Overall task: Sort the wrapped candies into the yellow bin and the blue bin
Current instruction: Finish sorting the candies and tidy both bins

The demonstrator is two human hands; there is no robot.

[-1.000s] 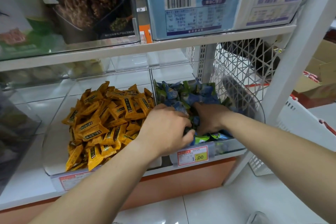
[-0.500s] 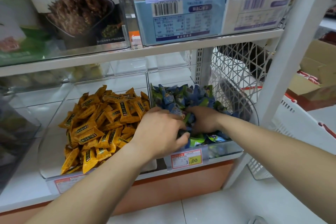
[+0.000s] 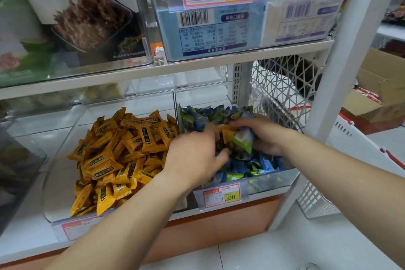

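While both hands reach into the blue bin (image 3: 271, 182), a clear hard-plastic tub with a flat front wall, its load shows as a loose heap of blue and green candies (image 3: 252, 166): small glossy pillow packs with crimped, saw-toothed ends. Over the middle of that heap the right hand (image 3: 265, 138) curls round a green candy (image 3: 243, 141), whose wrapper is shiny and pale at the centre. Just left of it, also above the blue bin, sits a stray yellow candy (image 3: 228, 133), a crinkled orange-yellow pack. The left hand (image 3: 195, 158) has its fingertips at this pack, but its back faces the camera, so I cannot tell whether it pinches the wrapper. Just left of the blue bin stands the yellow bin (image 3: 58, 173), transparent with a rounded front and piled with yellow candies (image 3: 122, 155), flat rectangular packs bearing a dark printed band. On the blue bin's front hangs a red-bordered paper price tag (image 3: 222, 197) with a yellow patch. Right of the blue bin rises a white lattice panel (image 3: 285, 94).
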